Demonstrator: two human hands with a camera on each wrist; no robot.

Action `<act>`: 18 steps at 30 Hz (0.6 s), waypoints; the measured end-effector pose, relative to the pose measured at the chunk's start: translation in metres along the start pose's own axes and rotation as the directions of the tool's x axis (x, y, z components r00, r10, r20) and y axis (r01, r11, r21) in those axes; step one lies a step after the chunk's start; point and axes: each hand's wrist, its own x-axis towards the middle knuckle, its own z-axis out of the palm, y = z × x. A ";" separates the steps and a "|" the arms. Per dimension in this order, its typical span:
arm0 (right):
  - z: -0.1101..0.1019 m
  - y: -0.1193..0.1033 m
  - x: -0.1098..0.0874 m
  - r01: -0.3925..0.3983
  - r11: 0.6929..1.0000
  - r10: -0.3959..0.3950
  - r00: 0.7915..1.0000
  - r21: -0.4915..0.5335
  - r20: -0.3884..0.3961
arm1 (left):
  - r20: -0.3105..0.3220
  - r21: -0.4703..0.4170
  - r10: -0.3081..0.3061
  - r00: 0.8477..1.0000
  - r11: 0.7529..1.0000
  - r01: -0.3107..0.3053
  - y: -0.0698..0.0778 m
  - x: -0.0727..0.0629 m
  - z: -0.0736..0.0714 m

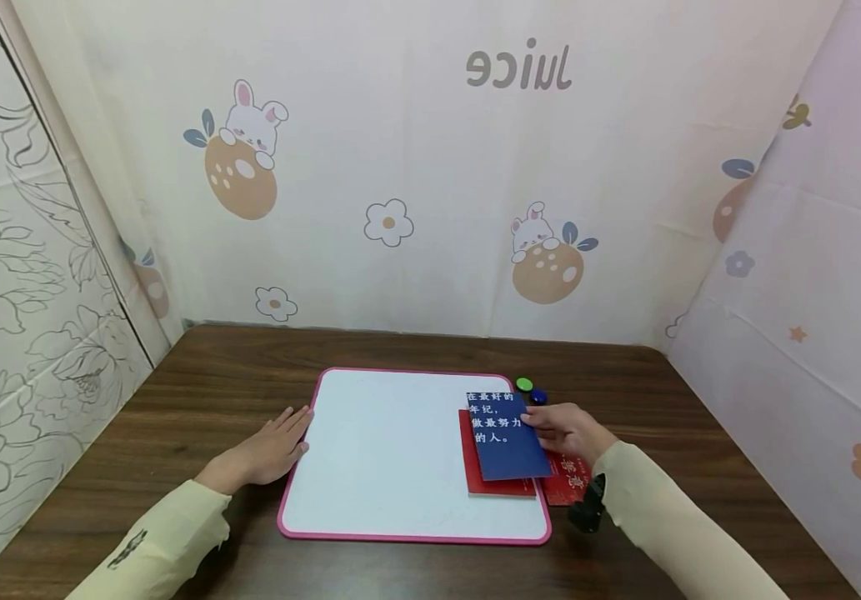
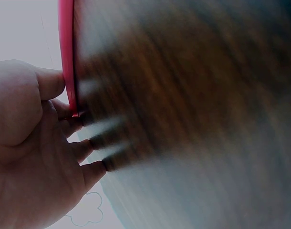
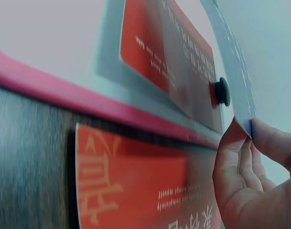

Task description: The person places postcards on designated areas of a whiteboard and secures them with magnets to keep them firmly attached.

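Note:
My right hand pinches the edge of a dark blue card with white writing between thumb and fingers. The card hangs over the right side of a pink-framed whiteboard, partly covering a red card on it. A dark round magnet sits on that red card in the right wrist view. My left hand lies at the board's left edge, its fingers extended. In the left wrist view its thumb touches the pink frame.
Another red card lies on the wooden table beside the board's right edge, partly behind my right hand. A green round magnet and a blue one are by the board's far right corner. A patterned curtain stands behind.

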 end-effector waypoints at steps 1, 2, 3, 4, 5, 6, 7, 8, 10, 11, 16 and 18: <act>0.001 0.000 0.000 0.003 1.000 -0.003 1.000 -0.001 0.003 | 0.001 -0.002 0.000 1.000 1.000 0.000 0.000 0.000 0.000; 0.003 -0.001 -0.001 0.003 1.000 -0.003 1.000 0.003 0.004 | 0.001 -0.003 0.002 1.000 1.000 -0.002 0.000 0.000 0.000; 0.005 -0.001 -0.001 0.003 1.000 -0.003 1.000 0.006 0.010 | 0.002 -0.005 0.003 1.000 1.000 -0.003 0.001 0.000 0.000; 0.007 -0.001 -0.002 0.005 1.000 -0.005 1.000 0.006 0.007 | 0.002 -0.007 0.004 1.000 1.000 -0.004 0.001 0.000 0.000; 0.008 -0.001 -0.002 0.007 1.000 -0.007 1.000 0.008 0.007 | 0.004 -0.006 0.000 1.000 1.000 0.000 0.001 0.000 0.000; 0.010 -0.002 -0.002 0.007 1.000 -0.007 1.000 0.012 0.004 | 0.004 -0.005 0.000 1.000 1.000 0.000 0.001 0.000 -0.001; 0.011 -0.002 -0.002 0.008 1.000 -0.008 1.000 0.012 0.006 | 0.005 -0.004 -0.002 1.000 1.000 0.002 0.001 0.000 -0.001; 0.013 -0.002 -0.002 0.008 1.000 -0.008 1.000 0.012 0.006 | 0.005 -0.003 -0.001 1.000 1.000 0.001 0.001 0.000 -0.001; 0.015 -0.002 -0.003 0.011 1.000 -0.011 1.000 0.017 0.001 | 0.006 -0.003 -0.002 1.000 1.000 0.002 0.000 0.000 -0.001; 0.016 -0.002 -0.003 0.011 1.000 -0.011 1.000 0.020 -0.002 | 0.006 -0.003 -0.002 1.000 1.000 0.002 0.000 0.000 -0.001; 0.020 -0.003 -0.004 0.012 1.000 -0.012 1.000 0.022 -0.008 | 0.005 -0.005 0.006 1.000 1.000 -0.006 0.002 0.000 -0.002; 0.022 -0.003 -0.003 0.011 1.000 -0.010 1.000 0.018 -0.013 | 0.004 -0.005 0.007 1.000 1.000 -0.007 0.002 0.000 -0.003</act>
